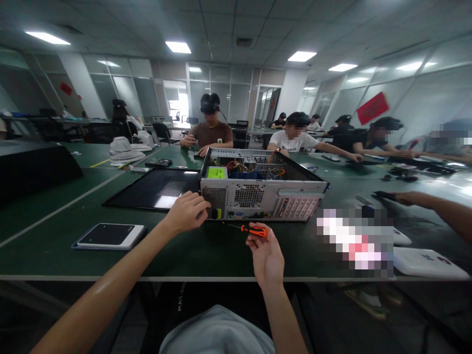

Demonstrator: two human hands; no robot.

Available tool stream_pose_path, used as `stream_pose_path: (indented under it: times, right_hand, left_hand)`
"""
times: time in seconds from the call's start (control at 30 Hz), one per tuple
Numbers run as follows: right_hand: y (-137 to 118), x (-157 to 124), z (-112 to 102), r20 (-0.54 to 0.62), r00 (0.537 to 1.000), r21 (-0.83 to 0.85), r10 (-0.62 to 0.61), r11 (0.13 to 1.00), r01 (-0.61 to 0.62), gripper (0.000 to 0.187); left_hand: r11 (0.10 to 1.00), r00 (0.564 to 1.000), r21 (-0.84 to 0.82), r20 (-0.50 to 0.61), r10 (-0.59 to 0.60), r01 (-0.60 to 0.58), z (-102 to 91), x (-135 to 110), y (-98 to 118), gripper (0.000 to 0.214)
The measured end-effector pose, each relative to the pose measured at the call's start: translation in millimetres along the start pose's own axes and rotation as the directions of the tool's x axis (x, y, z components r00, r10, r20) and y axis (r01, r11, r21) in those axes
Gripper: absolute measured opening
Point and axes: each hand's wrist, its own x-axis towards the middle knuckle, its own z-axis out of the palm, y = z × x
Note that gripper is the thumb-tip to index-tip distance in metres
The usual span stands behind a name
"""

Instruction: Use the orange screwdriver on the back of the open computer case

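A desktop computer case (254, 199) lies on its side in front of me, its top open on wires and a yellow-green label. My left hand (187, 212) is at the left corner of its rear panel, beside the perforated grille. Those fingers are curled together, and anything between them is hidden. In my right hand (268, 253) is an orange and black screwdriver (258, 231), held by its handle in front of the case. Its thin shaft points left, apart from the panel. A black side panel (147, 189) lies flat left of the case.
White devices on a pad (110, 235) lie at the left front. A white fan (127, 156) stands farther back. On the right, a co-worker's hand (411, 198) reaches in near a white power bank (429, 263). Other people sit across the green table (206, 260).
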Motion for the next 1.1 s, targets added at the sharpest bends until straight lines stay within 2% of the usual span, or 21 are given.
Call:
stream_pose_path:
  times: [0.07, 0.13, 0.27, 0.33, 0.43, 0.6, 0.73, 1.0, 1.1]
  right_hand:
    - [-0.8, 2.2, -1.5, -0.02, 0.999, 0.038, 0.038, 0.999, -0.037, 0.028]
    - [-1.6, 4.6, -3.1, -0.051, 0.996, 0.071, 0.071, 0.995, -0.067, 0.027]
    - [-4.0, 7.4, -4.5, -0.09, 0.986, 0.131, 0.143, 0.983, -0.131, 0.029]
    - [-5.6, 7.4, -3.9, -0.092, 0.981, 0.157, 0.172, 0.975, -0.156, 0.03]
    - [-7.3, 6.9, -2.4, -0.1, 0.977, 0.18, 0.188, 0.969, -0.168, 0.03]
    - [-7.2, 6.5, -1.9, -0.122, 0.973, 0.216, 0.196, 0.962, -0.166, 0.027]
    - [-6.5, 6.4, -3.0, -0.108, 0.976, 0.22, 0.189, 0.962, -0.162, 0.027]
    - [-2.7, 10.2, -10.3, -0.116, 0.977, 0.233, 0.177, 0.961, -0.147, 0.025]
    - [-1.8, 10.4, -13.2, -0.159, 0.976, 0.284, 0.151, 0.953, -0.101, 0.023]
  left_hand:
    - [0.997, 0.992, -0.036, 0.115, -0.059, 0.064, -6.8, -5.9, -1.5, 0.02]
    - [0.992, 0.959, -0.07, 0.273, -0.081, 0.104, -13.0, -16.0, -1.7, 0.019]
    - [0.972, 0.823, -0.065, 0.546, -0.156, 0.228, -22.9, -37.3, 0.2, 0.021]
    - [0.956, 0.76, -0.045, 0.618, -0.201, 0.29, -26.1, -43.9, 0.9, 0.026]
    - [0.937, 0.721, -0.04, 0.651, -0.238, 0.346, -27.9, -48.0, 0.4, 0.031]
    - [0.938, 0.708, -0.044, 0.669, -0.227, 0.343, -22.5, -48.1, -1.0, 0.03]
    - [0.951, 0.74, -0.096, 0.652, -0.163, 0.294, -15.7, -43.2, 3.6, 0.027]
    - [0.928, 0.773, -0.254, 0.632, -0.055, 0.274, -3.4, -9.4, 29.9, 0.017]
    - [0.901, 0.784, -0.342, 0.621, 0.002, 0.268, 5.2, 2.3, 39.1, 0.013]
